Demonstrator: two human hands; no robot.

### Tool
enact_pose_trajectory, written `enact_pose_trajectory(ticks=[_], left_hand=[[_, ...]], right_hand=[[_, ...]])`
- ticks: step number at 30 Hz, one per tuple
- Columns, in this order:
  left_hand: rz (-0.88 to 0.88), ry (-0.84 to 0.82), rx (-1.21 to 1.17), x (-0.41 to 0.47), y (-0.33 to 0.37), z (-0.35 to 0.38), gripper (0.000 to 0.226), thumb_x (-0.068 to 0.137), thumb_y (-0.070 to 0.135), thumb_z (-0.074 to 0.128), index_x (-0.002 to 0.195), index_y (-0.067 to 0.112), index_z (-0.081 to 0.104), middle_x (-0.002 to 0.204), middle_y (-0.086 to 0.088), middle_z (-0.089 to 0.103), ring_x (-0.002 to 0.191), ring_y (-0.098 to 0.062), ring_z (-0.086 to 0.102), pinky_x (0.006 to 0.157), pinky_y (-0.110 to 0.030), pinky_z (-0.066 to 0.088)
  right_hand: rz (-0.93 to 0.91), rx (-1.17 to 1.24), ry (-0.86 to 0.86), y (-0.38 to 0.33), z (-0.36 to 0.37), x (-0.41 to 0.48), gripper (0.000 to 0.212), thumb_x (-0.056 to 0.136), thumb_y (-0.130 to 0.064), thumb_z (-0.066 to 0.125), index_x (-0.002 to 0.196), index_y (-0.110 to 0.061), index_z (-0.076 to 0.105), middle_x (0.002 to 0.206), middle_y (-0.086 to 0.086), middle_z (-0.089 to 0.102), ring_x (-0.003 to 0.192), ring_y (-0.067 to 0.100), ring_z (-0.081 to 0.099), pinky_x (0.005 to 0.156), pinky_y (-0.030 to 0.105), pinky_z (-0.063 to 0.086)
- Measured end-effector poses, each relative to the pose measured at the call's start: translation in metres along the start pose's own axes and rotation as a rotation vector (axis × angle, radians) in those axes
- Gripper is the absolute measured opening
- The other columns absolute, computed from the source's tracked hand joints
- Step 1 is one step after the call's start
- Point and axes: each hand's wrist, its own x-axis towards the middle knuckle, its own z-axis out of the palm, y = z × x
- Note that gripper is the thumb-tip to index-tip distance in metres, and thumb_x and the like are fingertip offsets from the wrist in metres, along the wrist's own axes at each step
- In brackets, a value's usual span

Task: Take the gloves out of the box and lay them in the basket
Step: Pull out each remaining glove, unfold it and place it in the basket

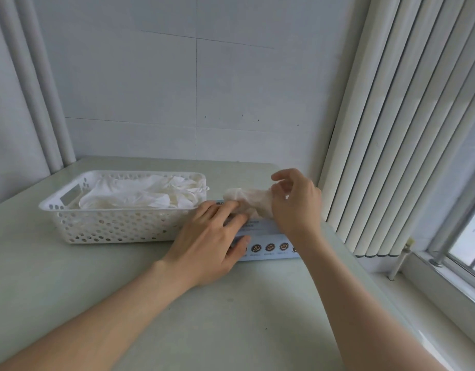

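Pulling a glove (pixel 247 200) from the box (pixel 268 236), the right hand (pixel 295 203) pinches it; the left hand (pixel 212 236), fingers straight, presses the box down. Many gloves (pixel 140 195) already lie in the basket (pixel 110 226); this one is not yet in.

Basket (pixel 110 226): white moulded plastic, perforated walls, smooth, slight sheen on rim.
Gloves in basket (pixel 140 195): thin white film, semi-translucent, crinkled, soft gloss.
Loose glove (pixel 247 200): same film, creased, semi-translucent.
Box (pixel 268 236): pale blue printed card, smooth, low sheen.
Worktop (pixel 231 317): pale grey-green, smooth, matt, few dark specks.
Wall (pixel 150 89): flat panels, matt, thin seams.
Blind slats (pixel 391 129): off-white, smooth, satin; material unclear.
Sill (pixel 445 303): white, glossy, reflective.
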Motion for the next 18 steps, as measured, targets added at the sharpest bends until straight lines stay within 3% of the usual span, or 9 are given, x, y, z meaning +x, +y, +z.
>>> enact_pose_trajectory(ticks=[5, 8, 12, 15, 18], left_hand=[[-0.003, 0.001, -0.023, 0.000, 0.000, -0.001, 0.047, 0.104, 0.050, 0.045, 0.137, 0.020, 0.061, 0.130, -0.003, 0.054, 0.108, -0.026, 0.053, 0.104, -0.034, 0.042], [0.002, 0.027, -0.089, 0.001, -0.001, -0.004, 0.040, 0.104, 0.046, 0.049, 0.129, 0.015, 0.056, 0.125, -0.003, 0.049, 0.101, -0.025, 0.054, 0.098, -0.035, 0.046], [-0.003, 0.196, -0.265, 0.001, -0.003, -0.009, 0.032, 0.102, 0.025, 0.060, 0.122, 0.003, 0.051, 0.121, -0.009, 0.044, 0.106, -0.026, 0.052, 0.096, -0.035, 0.048], [-0.058, 0.344, -0.217, 0.004, -0.002, -0.012, 0.028, 0.101, 0.019, 0.060, 0.121, -0.001, 0.057, 0.122, -0.015, 0.049, 0.111, -0.032, 0.050, 0.099, -0.039, 0.045], [-0.061, 0.367, -0.220, 0.004, -0.003, -0.014, 0.021, 0.107, 0.020, 0.051, 0.109, 0.002, 0.062, 0.122, -0.011, 0.053, 0.108, -0.028, 0.052, 0.094, -0.038, 0.046]], right_hand=[[0.164, 0.657, 0.045, -0.015, -0.012, 0.001, 0.017, 0.097, -0.004, 0.072, 0.104, -0.019, 0.075, 0.093, -0.002, 0.076, 0.080, 0.010, 0.074, 0.075, 0.027, 0.058], [0.145, 0.871, 0.079, -0.018, -0.015, 0.003, 0.016, 0.096, -0.002, 0.074, 0.104, -0.017, 0.074, 0.093, 0.001, 0.074, 0.084, 0.015, 0.072, 0.079, 0.024, 0.056], [0.052, 0.864, -0.021, -0.018, -0.014, 0.001, 0.017, 0.096, 0.004, 0.071, 0.105, -0.012, 0.073, 0.097, 0.005, 0.074, 0.090, 0.018, 0.072, 0.087, 0.035, 0.059], [0.035, 0.777, -0.293, -0.022, -0.015, -0.005, 0.021, 0.094, 0.005, 0.072, 0.107, -0.010, 0.076, 0.100, 0.009, 0.080, 0.093, 0.019, 0.074, 0.090, 0.038, 0.058], [0.029, 0.666, -0.528, -0.025, -0.016, -0.011, 0.035, 0.094, 0.008, 0.058, 0.114, -0.015, 0.076, 0.098, 0.006, 0.081, 0.096, 0.023, 0.074, 0.096, 0.044, 0.056]])
